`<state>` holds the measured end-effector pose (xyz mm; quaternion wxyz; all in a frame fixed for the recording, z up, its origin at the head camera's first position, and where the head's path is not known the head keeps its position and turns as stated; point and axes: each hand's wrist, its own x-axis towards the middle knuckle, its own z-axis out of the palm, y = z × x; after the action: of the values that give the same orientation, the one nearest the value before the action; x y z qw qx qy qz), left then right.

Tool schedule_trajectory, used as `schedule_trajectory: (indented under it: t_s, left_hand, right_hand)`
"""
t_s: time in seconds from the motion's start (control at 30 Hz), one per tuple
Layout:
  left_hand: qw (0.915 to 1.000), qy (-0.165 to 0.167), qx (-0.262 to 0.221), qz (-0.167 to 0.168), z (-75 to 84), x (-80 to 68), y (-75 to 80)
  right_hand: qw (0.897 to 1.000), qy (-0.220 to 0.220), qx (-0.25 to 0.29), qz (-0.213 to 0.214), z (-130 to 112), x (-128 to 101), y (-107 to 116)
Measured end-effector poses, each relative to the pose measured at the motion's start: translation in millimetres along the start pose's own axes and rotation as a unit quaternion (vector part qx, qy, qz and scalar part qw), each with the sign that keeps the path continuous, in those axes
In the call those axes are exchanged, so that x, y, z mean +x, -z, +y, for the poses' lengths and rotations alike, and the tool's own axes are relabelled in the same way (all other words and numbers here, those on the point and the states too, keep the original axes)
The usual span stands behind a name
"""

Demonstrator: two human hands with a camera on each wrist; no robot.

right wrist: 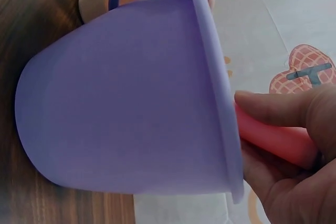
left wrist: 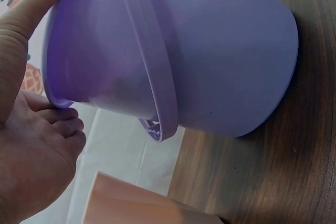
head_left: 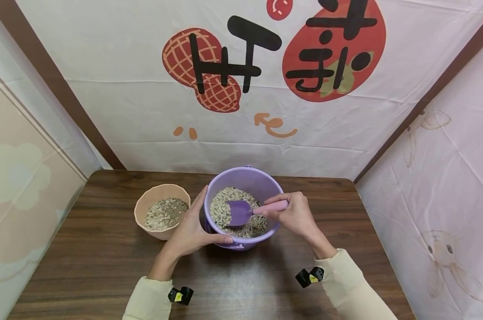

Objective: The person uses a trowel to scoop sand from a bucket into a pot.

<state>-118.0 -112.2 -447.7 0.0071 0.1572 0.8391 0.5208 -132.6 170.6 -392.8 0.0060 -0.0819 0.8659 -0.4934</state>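
Here the right hand [head_left: 295, 215] grips the pink handle of the scoop [head_left: 241, 211], whose purple blade points left into the grain in the purple bucket [head_left: 261, 180], while the left hand [head_left: 191, 231] holds the bucket's near side, just right of the peach bowl [head_left: 145, 209].

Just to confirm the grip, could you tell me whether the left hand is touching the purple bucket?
Touching. The head view shows the left hand wrapped round the purple bucket side, thumb along its lower wall.
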Motion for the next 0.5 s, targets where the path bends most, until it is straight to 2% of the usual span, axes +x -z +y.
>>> schedule_trajectory:
  t_s: [0.27, 0.5]
  left_hand:
    - [1.0, -0.005, -0.007, -0.002, 0.4, 0.4, -0.8]
    - [1.0, -0.002, -0.005, -0.001, -0.3, -0.2, 0.4]
  right_hand:
    - [0.999, -0.002, -0.004, 0.044, 4.5, 1.5, -8.8]
    - [0.998, -0.003, 0.031, 0.061, 8.1, 0.1, -13.9]
